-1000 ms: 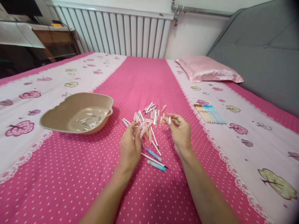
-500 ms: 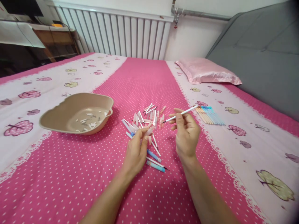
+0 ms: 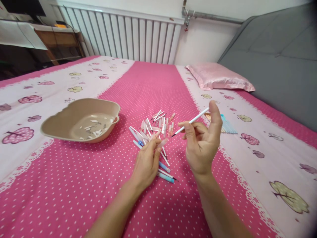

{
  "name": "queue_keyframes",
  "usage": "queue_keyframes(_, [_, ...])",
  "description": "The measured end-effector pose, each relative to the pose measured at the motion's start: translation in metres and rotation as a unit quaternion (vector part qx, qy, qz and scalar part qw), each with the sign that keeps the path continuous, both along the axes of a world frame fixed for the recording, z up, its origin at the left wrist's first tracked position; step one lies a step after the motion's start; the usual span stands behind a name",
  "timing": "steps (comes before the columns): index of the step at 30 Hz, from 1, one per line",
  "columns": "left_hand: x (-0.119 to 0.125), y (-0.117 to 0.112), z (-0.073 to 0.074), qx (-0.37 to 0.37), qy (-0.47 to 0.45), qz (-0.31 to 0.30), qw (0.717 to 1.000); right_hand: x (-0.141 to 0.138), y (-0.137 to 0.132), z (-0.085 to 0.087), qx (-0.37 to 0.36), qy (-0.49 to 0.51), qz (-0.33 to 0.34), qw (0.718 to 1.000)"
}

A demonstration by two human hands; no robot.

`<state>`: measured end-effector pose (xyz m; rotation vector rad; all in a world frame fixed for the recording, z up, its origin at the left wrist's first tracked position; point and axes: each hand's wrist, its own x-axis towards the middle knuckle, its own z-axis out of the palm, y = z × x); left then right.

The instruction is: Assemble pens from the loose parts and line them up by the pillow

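Observation:
A heap of loose pen parts [image 3: 156, 127], with white refills and pink and blue barrels, lies on the pink dotted bedspread [image 3: 74, 185]. My right hand [image 3: 201, 142] is raised above the bed to the right of the heap and pinches a white pen refill [image 3: 190, 121], dark tip pointing left and down. My left hand [image 3: 147, 160] sits at the near edge of the heap, its fingers closed on a pale pink pen barrel [image 3: 162, 143]. Two blue barrels [image 3: 165, 172] lie just under that hand.
A beige scalloped bowl [image 3: 61, 115] with small white scraps stands to the left. A row of orange and blue assembled pens [image 3: 226, 125] lies behind my right hand. A pink pillow [image 3: 219, 77], a grey headboard [image 3: 277, 56] and a white radiator [image 3: 123, 31] are farther off.
My right hand has lifted a white refill out of the heap and raised it, thumb now upright. My left hand has drawn back slightly with a pink barrel in its fingers.

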<state>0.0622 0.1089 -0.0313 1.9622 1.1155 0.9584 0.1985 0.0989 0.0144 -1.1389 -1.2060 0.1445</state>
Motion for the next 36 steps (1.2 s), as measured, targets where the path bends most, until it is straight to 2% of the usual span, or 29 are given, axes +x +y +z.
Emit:
queue_keyframes(10, [0.0003, 0.0007, -0.0044, 0.024, 0.009, 0.001, 1.000, 0.0003, 0.0030, -0.0043, -0.011, -0.024, 0.005, 1.000])
queue_keyframes(27, [-0.0013, 0.0036, -0.0033, 0.038, 0.015, -0.002, 0.999, -0.0001, 0.0052, -0.0064, -0.059, -0.040, 0.072, 0.995])
queue_keyframes(32, [-0.0010, 0.0064, -0.0026, 0.034, 0.027, -0.004, 0.999, -0.0011, 0.0047, -0.0030, -0.088, -0.058, 0.042, 0.994])
queue_keyframes(36, [-0.0058, 0.0092, 0.0009, 0.042, 0.047, 0.020, 0.998, 0.0042, 0.0041, -0.0009, -0.088, -0.039, -0.033, 0.995])
